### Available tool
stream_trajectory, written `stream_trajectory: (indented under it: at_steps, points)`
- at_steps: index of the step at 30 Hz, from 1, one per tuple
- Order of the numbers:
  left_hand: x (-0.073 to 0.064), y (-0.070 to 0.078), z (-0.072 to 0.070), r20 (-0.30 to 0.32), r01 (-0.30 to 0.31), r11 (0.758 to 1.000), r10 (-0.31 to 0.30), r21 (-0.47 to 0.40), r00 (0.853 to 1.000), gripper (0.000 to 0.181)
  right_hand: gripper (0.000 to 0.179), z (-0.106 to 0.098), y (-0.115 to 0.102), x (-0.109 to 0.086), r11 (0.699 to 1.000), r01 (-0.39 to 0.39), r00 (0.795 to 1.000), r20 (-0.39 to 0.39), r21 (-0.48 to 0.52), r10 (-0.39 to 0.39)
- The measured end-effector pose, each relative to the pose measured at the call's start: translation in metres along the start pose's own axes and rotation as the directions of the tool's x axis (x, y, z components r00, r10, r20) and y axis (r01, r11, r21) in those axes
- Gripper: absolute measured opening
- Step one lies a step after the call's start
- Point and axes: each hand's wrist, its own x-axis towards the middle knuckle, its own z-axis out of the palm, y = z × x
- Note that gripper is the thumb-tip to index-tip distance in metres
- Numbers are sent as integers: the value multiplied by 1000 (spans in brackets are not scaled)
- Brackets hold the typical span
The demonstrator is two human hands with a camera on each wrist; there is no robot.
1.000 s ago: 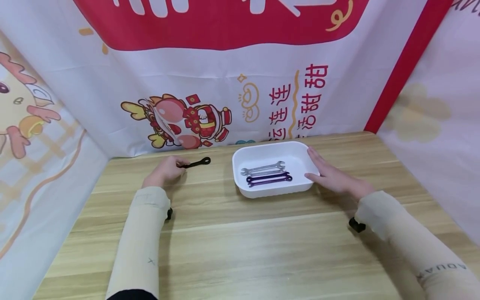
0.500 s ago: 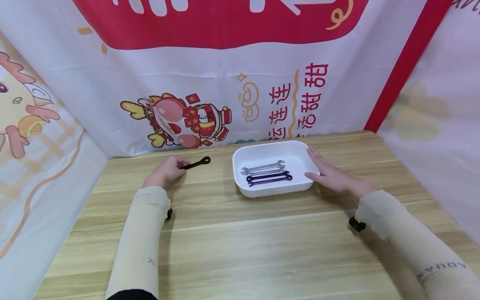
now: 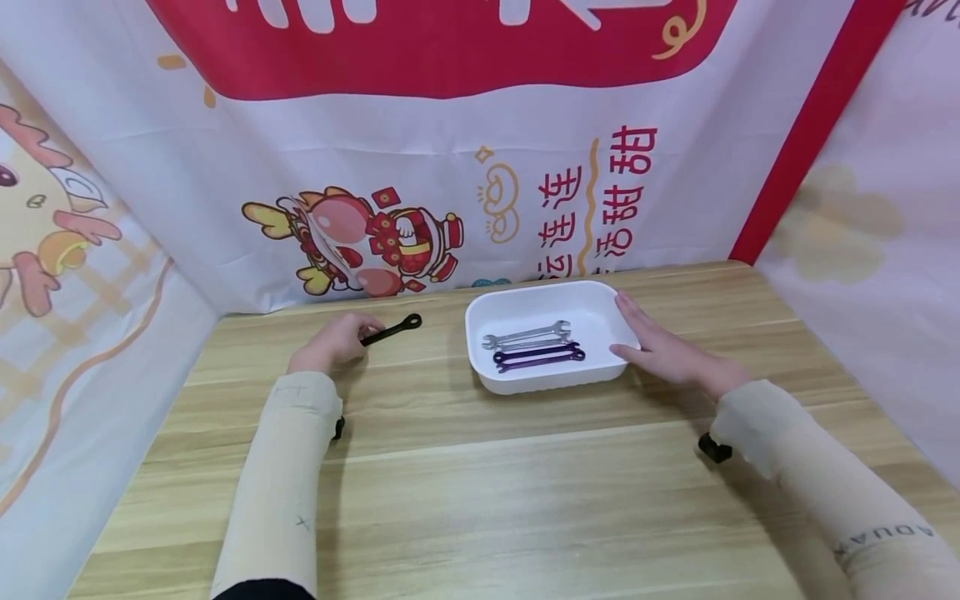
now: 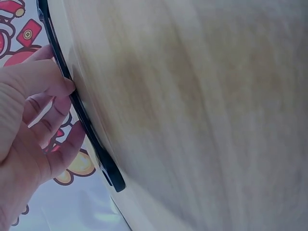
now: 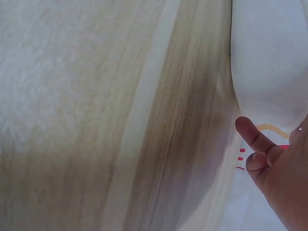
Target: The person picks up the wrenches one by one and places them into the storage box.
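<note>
A black wrench (image 3: 392, 330) is pinched between the thumb and fingers of my left hand (image 3: 339, 340), at the back left of the table. In the left wrist view the wrench (image 4: 83, 113) slants past the fingertips, both its ends sticking out beyond the hand. To the right stands a white plastic tray (image 3: 551, 385). Inside lie silver wrenches (image 3: 527, 337) and dark purple wrenches (image 3: 538, 358). My right hand (image 3: 670, 346) rests against the tray's right end with fairly straight fingers. In the right wrist view, fingertips (image 5: 246, 126) show close beside the tray wall (image 5: 269, 62).
The light wooden table (image 3: 480, 500) extends in front of both hands. Behind it hangs a printed white and red cloth (image 3: 420, 133), close to the back edge and the tray. More printed cloth borders the table at left and right.
The wrench has turned a little in my left hand, its held end coming slightly nearer. My right hand and the tray have stayed in place.
</note>
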Motion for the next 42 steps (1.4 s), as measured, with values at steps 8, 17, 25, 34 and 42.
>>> stream_trajectory:
  at_steps: [8, 17, 25, 34, 42]
  points:
    - [-2, 3, 1, 31, -4, 1000, 3, 17, 999, 57, 88, 1, 0, 0, 1000, -1, 1000, 1, 2, 1]
    - [-2, 3, -2, 59, -40, 999, 40, 14, 998, 60, 87, 1, -2, 0, 1000, 0, 1000, -5, -7, -1]
    - [0, 2, -4, 73, -63, 998, 63, -7, 995, 59, 86, 0, -2, 0, 1000, 8, 1000, -4, -5, -8]
    - [-3, 2, -6, 95, -63, 998, 61, 17, 994, 58, 87, 0, -2, 0, 1000, 7, 1000, 3, -2, -7]
    - [-3, 1, -7, 103, -75, 996, 71, 38, 992, 58, 86, -1, -3, -1, 1000, 14, 1000, -3, -3, -14]
